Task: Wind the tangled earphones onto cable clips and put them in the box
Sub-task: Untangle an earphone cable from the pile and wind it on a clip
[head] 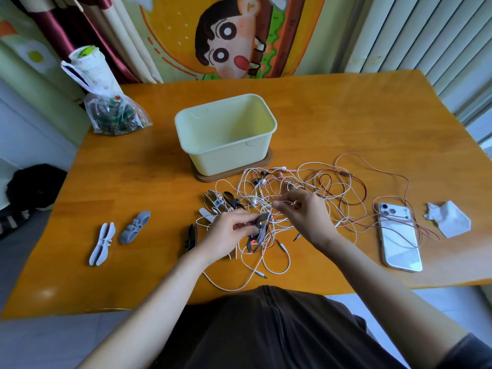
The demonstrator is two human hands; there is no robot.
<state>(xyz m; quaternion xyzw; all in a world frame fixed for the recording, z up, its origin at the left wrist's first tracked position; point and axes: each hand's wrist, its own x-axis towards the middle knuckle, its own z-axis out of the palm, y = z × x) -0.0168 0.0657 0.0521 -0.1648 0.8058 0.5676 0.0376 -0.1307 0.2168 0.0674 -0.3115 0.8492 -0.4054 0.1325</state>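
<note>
A tangle of white and reddish earphone cables is spread over the wooden table in front of me. My left hand grips a dark cable clip with cable turns wound on it. My right hand pinches a cable strand just above and to the right of that clip. The pale yellow box stands open behind the tangle on a brown lid. Two grey clips lie to the left, a black one by my left wrist, and more clips lie near the tangle.
A phone lies face down at the right with a reddish cable across it, beside a crumpled tissue. A plastic bag with a paper cup sits at the back left corner. The table's front edge is near my body.
</note>
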